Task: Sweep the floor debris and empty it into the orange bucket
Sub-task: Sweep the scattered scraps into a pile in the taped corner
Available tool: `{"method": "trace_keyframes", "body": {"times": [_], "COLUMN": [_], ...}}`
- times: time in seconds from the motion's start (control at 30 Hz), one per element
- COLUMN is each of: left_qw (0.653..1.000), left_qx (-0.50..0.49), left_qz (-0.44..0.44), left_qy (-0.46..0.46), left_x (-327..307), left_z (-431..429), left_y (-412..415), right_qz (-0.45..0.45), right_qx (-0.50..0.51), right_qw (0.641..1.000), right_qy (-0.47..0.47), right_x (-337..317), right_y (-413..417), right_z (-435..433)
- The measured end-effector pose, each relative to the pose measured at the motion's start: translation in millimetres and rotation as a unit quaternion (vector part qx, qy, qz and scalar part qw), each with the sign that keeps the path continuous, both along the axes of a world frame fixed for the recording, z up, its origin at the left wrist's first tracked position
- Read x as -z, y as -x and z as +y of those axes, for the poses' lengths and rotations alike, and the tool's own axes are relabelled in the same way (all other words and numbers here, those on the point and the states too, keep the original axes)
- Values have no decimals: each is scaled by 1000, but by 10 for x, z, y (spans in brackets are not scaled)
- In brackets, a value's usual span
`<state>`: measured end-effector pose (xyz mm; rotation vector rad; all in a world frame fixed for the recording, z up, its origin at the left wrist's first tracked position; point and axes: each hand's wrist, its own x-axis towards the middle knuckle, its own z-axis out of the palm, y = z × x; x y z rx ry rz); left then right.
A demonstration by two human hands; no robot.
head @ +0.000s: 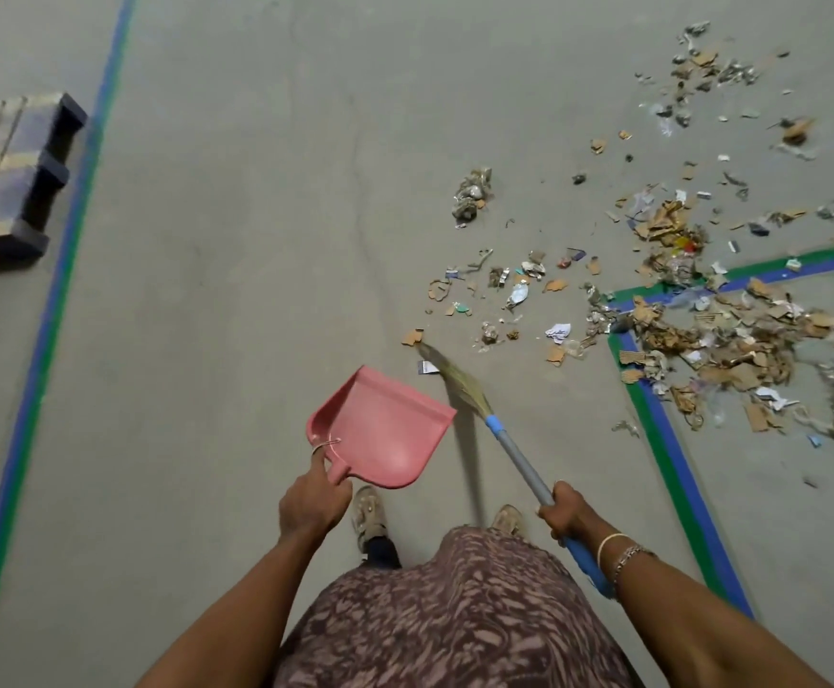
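Note:
My left hand [313,501] grips the short handle of a pink dustpan [385,429], which hangs empty above the floor in front of me. My right hand [566,511] grips the grey and blue handle of a grass broom [459,377]. The broom's bristle tip reaches the near edge of the debris [717,335], a wide scatter of cardboard scraps, paper and wrappers across the right half of the concrete floor. A small clump [472,196] lies apart, farther ahead. No orange bucket is in view.
A wooden pallet [5,176] sits at the far left beyond a blue and green floor line [64,250]. A second taped line [663,429] makes a corner under the debris at right. My feet [370,513] stand just behind the dustpan.

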<state>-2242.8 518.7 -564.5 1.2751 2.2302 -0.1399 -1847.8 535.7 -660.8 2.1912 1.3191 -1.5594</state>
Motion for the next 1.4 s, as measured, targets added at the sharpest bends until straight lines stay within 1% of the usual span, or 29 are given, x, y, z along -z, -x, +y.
{"method": "trace_keyframes", "body": {"times": [0.1,0.2,0.27,0.4,0.53,0.67,0.77,0.93,1.07,1.17,1.27,1.4], "left_qw": [999,995,992,990,989,986,987,993,995,996,996,995], "left_qx": [35,63,88,103,126,149,153,118,99,86,85,95], "left_qz": [20,50,51,42,15,3,-2,-10,6,13,13,21], "left_qy": [-36,-54,-75,-86,-76,-69,-51,-27,-9,-1,-12,-4], "left_x": [92,156,168,161,127,118,136,135,148,126,17,-74], "left_z": [69,194,288,525,657,694,652,504,396,379,403,532], "left_y": [205,492,690,1061,1351,1660,1870,2175,2370,2435,2390,2338], "right_qz": [-10,-23,-34,-44,-24,10,27,53,35,7,-3,-49], "right_qx": [98,175,216,242,234,193,144,98,93,146,244,332], "right_qw": [995,983,972,956,954,967,982,993,995,988,970,941], "right_qy": [-23,-54,-84,-158,-186,-165,-115,-29,30,45,17,-34], "right_x": [-45,-165,-300,-592,-706,-672,-594,-457,-323,-156,-32,-50], "right_y": [-30,0,127,590,1091,1530,1834,2368,2570,2462,2167,1685], "right_z": [-112,-250,-331,-441,-373,-79,204,662,870,839,811,838]}}
